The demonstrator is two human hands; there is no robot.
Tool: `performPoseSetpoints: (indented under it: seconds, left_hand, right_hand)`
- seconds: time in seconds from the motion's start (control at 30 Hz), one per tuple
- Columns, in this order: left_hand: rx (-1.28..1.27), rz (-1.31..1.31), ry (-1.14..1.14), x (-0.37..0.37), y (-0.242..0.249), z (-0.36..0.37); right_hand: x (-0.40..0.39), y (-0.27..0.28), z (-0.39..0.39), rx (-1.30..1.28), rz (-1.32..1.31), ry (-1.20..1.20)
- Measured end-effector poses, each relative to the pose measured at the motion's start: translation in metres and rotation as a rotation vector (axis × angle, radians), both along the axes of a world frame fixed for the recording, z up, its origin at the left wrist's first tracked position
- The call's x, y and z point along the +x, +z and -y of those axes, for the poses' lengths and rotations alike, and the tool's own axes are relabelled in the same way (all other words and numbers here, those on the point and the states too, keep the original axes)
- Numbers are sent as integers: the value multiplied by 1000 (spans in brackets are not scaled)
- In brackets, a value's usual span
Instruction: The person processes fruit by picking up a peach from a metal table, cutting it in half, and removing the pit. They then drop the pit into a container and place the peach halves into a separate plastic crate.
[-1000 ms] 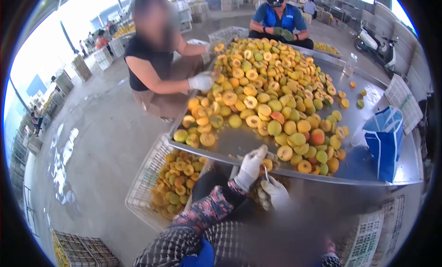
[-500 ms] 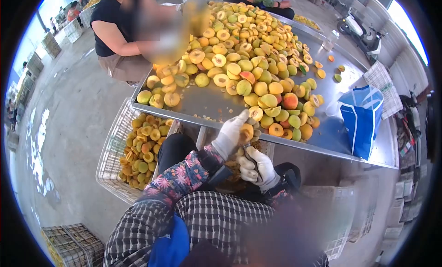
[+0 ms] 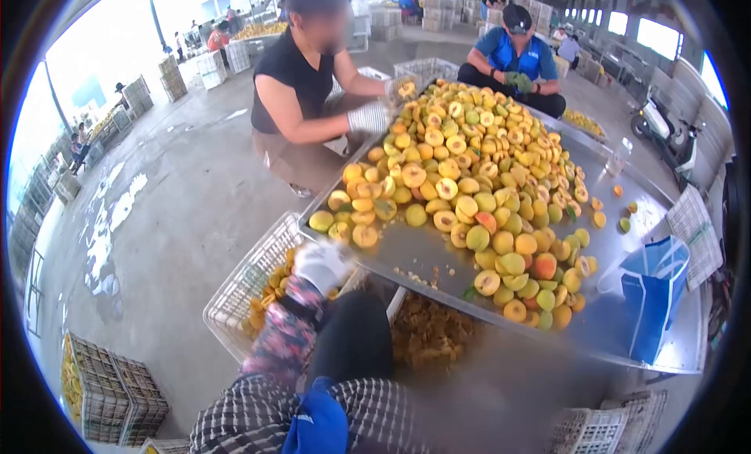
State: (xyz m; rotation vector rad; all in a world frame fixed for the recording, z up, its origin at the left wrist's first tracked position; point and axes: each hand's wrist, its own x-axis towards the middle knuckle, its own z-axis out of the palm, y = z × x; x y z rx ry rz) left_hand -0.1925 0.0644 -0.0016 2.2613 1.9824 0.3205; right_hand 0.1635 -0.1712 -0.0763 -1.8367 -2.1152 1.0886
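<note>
My left hand (image 3: pixel 323 265), in a white glove and floral sleeve, is over the inner edge of a white plastic crate (image 3: pixel 227 294) of fruit halves. Motion smears its fingers, and whether they hold anything cannot be made out. My right hand is not visible; the lower right of the view is blurred. Many yellow, green and reddish fruit halves (image 3: pixel 469 184) are heaped on a metal table (image 3: pixel 411 247), above and to the right of my left hand. Below the table edge, brown scraps (image 3: pixel 430 333) fill another container.
A person in black (image 3: pixel 293 102) with striped gloves works at the table's left side. Another person in a blue vest (image 3: pixel 520 59) sits behind the heap. A blue bag (image 3: pixel 653 297) and a clear bottle (image 3: pixel 619 157) stand on the table; stacked crates (image 3: pixel 117 387) are at lower left.
The view has tilted up and shifted left. My left hand has moved away from the fruit half it held with my right hand, to the crate on the left. My right hand has left the view.
</note>
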Motion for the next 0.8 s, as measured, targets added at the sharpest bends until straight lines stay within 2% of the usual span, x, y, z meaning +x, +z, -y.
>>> performPoseSetpoints:
  seconds: [0.03, 0.07, 0.17, 0.23, 0.27, 0.3, 0.4, 0.47, 0.5, 0.57, 0.6, 0.63, 0.7, 0.73, 0.8]
  left_hand:
    - [160, -206, 107, -11, 5, -3]
    - [429, -222, 155, -21, -4, -16]
    - [264, 70, 165, -21, -11, -74]
    - [118, 46, 123, -3, -20, -111]
    - [39, 16, 98, 8, -24, -123]
    - [-39, -15, 72, 19, -27, -134]
    - [-145, -50, 154, 35, -30, -158]
    - [-119, -1, 130, 30, -36, -164]
    - [-105, 22, 118, 26, -37, -166]
    - [-40, 221, 68, 23, -20, -146]
    - [33, 289, 34, 22, -19, -135]
    - [102, 356, -2, 21, -19, -123]
    - [42, 951, -262, 43, -4, -83]
    - [46, 1033, -345, 57, 8, -58]
    - [-19, 1228, -471, 83, 4, -27]
  right_hand:
    - [1, -7, -2, 17, -30, 7]
    - [2, -14, -3, 26, -23, -11]
    - [-4, -27, -7, 18, 6, -42]
    - [-12, -22, -10, 63, 47, -94]
    - [-7, -13, -21, -63, 7, -25]
    - [-8, -9, -23, -77, 20, -43]
    - [-14, -1, -24, -111, 41, -74]
    - [-13, -7, -24, -131, 35, -69]
    - [-4, -38, -21, -152, -15, -72]
    - [12, -98, -13, -105, -114, -98]
    - [13, -108, -9, -39, -159, -117]
    - [4, -91, -6, 109, -197, -158]
    - [-14, -12, -25, 74, -128, -139]
    - [-19, 10, -34, 69, -218, -157]
    - [-30, 35, -50, 231, -238, -203]
